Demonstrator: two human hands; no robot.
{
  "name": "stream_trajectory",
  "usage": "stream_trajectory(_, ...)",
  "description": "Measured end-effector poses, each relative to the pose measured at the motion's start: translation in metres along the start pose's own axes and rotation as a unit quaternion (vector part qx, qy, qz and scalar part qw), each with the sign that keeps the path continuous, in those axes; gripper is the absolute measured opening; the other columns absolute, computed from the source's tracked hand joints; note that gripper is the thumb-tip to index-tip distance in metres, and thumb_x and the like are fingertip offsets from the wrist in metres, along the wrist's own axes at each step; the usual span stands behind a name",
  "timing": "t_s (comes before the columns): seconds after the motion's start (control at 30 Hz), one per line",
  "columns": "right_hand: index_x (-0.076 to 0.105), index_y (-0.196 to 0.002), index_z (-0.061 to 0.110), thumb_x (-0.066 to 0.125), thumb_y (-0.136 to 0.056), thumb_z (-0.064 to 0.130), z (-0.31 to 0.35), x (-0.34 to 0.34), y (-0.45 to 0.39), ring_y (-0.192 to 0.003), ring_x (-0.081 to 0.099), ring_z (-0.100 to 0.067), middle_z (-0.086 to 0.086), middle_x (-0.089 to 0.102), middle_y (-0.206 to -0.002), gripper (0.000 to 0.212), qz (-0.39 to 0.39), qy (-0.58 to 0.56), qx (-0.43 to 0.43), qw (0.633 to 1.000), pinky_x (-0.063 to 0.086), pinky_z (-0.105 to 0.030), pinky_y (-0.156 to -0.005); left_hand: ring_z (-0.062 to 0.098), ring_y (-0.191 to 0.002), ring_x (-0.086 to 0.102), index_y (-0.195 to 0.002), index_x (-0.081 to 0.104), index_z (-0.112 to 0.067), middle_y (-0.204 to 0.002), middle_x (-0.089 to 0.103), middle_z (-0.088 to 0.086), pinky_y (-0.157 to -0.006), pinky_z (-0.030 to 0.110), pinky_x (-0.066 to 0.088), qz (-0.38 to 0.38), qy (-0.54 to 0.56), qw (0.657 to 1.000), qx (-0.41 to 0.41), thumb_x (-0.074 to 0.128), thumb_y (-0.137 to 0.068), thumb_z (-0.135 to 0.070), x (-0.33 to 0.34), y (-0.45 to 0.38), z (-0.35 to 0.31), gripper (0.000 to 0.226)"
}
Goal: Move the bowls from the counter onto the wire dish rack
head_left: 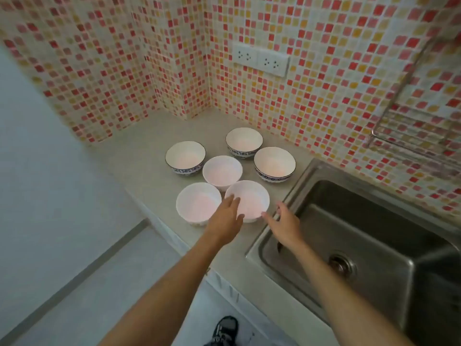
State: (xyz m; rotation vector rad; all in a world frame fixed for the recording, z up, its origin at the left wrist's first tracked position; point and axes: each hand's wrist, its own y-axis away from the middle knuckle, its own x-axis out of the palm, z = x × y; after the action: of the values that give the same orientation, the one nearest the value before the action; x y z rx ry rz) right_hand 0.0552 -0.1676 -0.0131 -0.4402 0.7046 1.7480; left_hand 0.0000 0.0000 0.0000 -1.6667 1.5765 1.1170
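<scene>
Several bowls stand on the beige counter point(139, 156). Nearest me is a plain white bowl point(252, 198), with another white bowl point(197, 203) to its left and a third point(222, 171) behind them. Three blue-patterned bowls sit farther back point(185, 156), point(244, 141), point(274, 163). My left hand point(225, 218) reaches over the nearest bowl's left rim, fingers straight. On that bowl's right side my right hand point(284, 224) is spread, a fingertip at its wall. Neither hand holds anything. The wire dish rack point(409, 136) hangs on the tiled wall at upper right.
A steel sink point(374, 240) lies right of the bowls, under the rack. A double wall socket point(260, 59) sits on the mosaic-tiled wall above the counter. The counter's front edge runs diagonally past my left arm, with floor and a shoe below.
</scene>
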Motion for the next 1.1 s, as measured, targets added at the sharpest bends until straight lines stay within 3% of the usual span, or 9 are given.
stream_trajectory(0.17, 0.044, -0.140, 0.014, 0.067, -0.087, 0.038, -0.001, 0.028, -0.029, -0.119, 0.055, -0.031, -0.012, 0.058, -0.133, 0.062, -0.015, -0.043, 0.072, 0.996, 0.047, -0.041, -0.099, 0.027, -0.142, 0.022, -0.148, 0.023, -0.015, -0.157, 0.016, 0.007, -0.114, 0.039, 0.021, 0.009, -0.029, 0.999, 0.020, 0.039, -0.099, -0.031, 0.022, -0.026, 0.016, 0.053)
stream_trajectory(0.3, 0.044, -0.140, 0.012, 0.061, -0.092, 0.025, -0.003, 0.046, -0.043, -0.119, 0.056, -0.033, -0.012, 0.059, -0.132, 0.053, -0.029, -0.093, 0.114, 0.989, 0.048, -0.045, -0.099, 0.031, -0.143, 0.018, -0.146, 0.028, -0.010, -0.156, 0.020, 0.011, -0.115, 0.037, 0.010, -0.027, -0.041, 0.997, 0.065, 0.039, -0.100, -0.029, 0.040, -0.034, 0.029, 0.051)
stream_trajectory(0.43, 0.052, -0.132, 0.016, 0.047, -0.090, 0.008, -0.005, 0.057, -0.054, -0.111, 0.059, -0.034, -0.010, 0.060, -0.122, 0.043, -0.045, -0.146, 0.147, 0.977, 0.057, -0.053, -0.082, 0.038, -0.141, 0.022, -0.142, 0.035, -0.003, -0.151, 0.028, 0.017, -0.112, 0.046, 0.011, -0.069, -0.045, 0.992, 0.095, 0.042, -0.097, -0.028, 0.052, -0.041, 0.036, 0.052)
stream_trajectory(0.5, 0.053, -0.131, 0.015, 0.044, -0.090, 0.004, -0.004, 0.055, -0.053, -0.107, 0.059, -0.033, -0.009, 0.059, -0.118, 0.043, -0.051, -0.176, 0.160, 0.970, 0.060, -0.051, -0.072, 0.033, -0.144, 0.013, -0.147, 0.021, -0.006, -0.156, 0.016, 0.017, -0.116, 0.041, 0.011, -0.086, 0.006, 0.993, 0.085, 0.037, -0.097, -0.030, 0.055, -0.042, 0.035, 0.058)
stream_trajectory(0.6, 0.049, -0.135, 0.014, 0.041, -0.094, 0.003, -0.005, 0.047, -0.041, -0.109, 0.057, -0.031, -0.008, 0.054, -0.122, 0.043, -0.063, -0.243, 0.182, 0.951, 0.060, -0.036, -0.061, 0.016, -0.146, 0.000, -0.150, -0.001, -0.015, -0.159, -0.001, 0.005, -0.116, 0.026, 0.006, -0.094, 0.175, 0.979, 0.051, 0.034, -0.099, -0.034, 0.051, -0.042, 0.025, 0.065)
stream_trajectory(0.7, 0.048, -0.135, 0.014, 0.041, -0.095, 0.003, -0.005, 0.028, -0.018, -0.105, 0.057, -0.026, -0.005, 0.053, -0.122, 0.041, -0.079, -0.286, 0.176, 0.939, 0.060, -0.029, -0.060, 0.015, -0.144, 0.014, -0.150, 0.002, -0.016, -0.158, 0.010, 0.001, -0.117, 0.032, 0.015, -0.097, 0.324, 0.941, -0.001, 0.033, -0.099, -0.038, 0.046, -0.044, 0.006, 0.063)
stream_trajectory(0.8, 0.047, -0.133, 0.019, 0.048, -0.094, 0.006, -0.012, 0.008, 0.005, -0.092, 0.067, -0.025, -0.002, 0.056, -0.121, 0.040, -0.116, -0.305, 0.186, 0.927, 0.061, -0.033, -0.064, 0.023, -0.133, 0.038, -0.147, 0.020, -0.015, -0.149, 0.035, 0.006, -0.108, 0.033, 0.031, -0.067, 0.357, 0.931, -0.039, 0.030, -0.100, -0.031, 0.043, -0.046, -0.018, 0.050)
stream_trajectory(0.93, 0.042, -0.132, 0.024, 0.054, -0.093, 0.008, -0.027, -0.020, 0.035, -0.090, 0.069, -0.028, 0.000, 0.056, -0.115, 0.044, -0.132, -0.410, 0.250, 0.867, 0.061, -0.036, -0.068, 0.021, -0.116, 0.053, -0.140, 0.034, -0.020, -0.134, 0.051, 0.002, -0.090, 0.024, 0.045, -0.029, 0.364, 0.931, 0.011, 0.030, -0.099, -0.034, 0.053, -0.043, -0.050, 0.043)
stream_trajectory(1.1, 0.053, -0.124, 0.014, 0.059, -0.084, 0.007, -0.063, -0.054, 0.076, -0.115, 0.057, -0.040, -0.017, 0.056, -0.126, 0.040, -0.096, -0.675, 0.287, 0.673, 0.059, -0.048, -0.077, 0.013, -0.107, 0.052, -0.137, 0.038, -0.020, -0.121, 0.050, -0.007, -0.074, 0.005, 0.043, 0.043, 0.376, 0.924, 0.060, 0.031, -0.101, -0.028, 0.072, -0.027, -0.091, 0.037)
